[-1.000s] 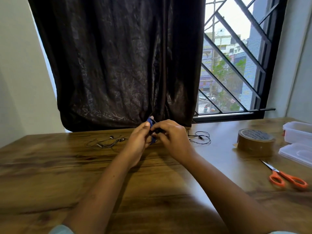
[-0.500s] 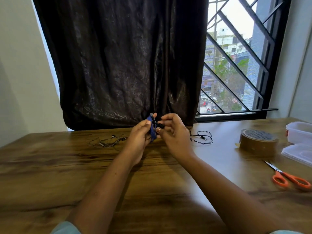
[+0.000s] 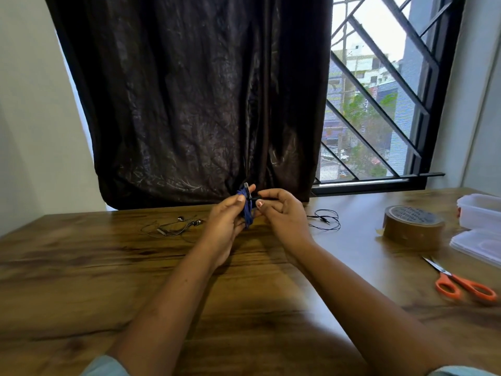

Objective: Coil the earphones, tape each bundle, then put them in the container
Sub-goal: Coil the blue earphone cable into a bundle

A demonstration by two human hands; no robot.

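Head view: a wooden table (image 3: 81, 280) seen from above, with two bare arms reaching out over it.
Sleeves: pale blue cuffs show at the bottom edge, nearest to us.
Scissors (image 3: 461, 283): orange handles, lying flat on the table at the right, near the front.
Lid (image 3: 477, 245): clear plastic, flat on the table just past the scissors, at the right edge.
Left hand (image 3: 230, 221): lifted above the table, thumb and fingers pinched on the blue earphones (image 3: 247, 210).
Blue earphones: a small wound bundle held up between both hands, with a grey plug sticking up on top.
Right hand (image 3: 284, 213): lifted too, fingertips pinched on a dark bit at the side of the blue bundle.
Tape (image 3: 412, 223): a brown roll lying flat at the right, past the scissors.
Box (image 3: 479, 210): clear plastic, open, just behind the lid and right of the tape.
Grey earphones (image 3: 173, 227): loose and tangled on the table, left of the hands.
Black earphones (image 3: 325, 219): a loose loop on the table, right of the hands.
Curtain (image 3: 189, 104): dark and shiny, hanging behind the table.
Window (image 3: 379, 104): at the far right, with black slanted bars.
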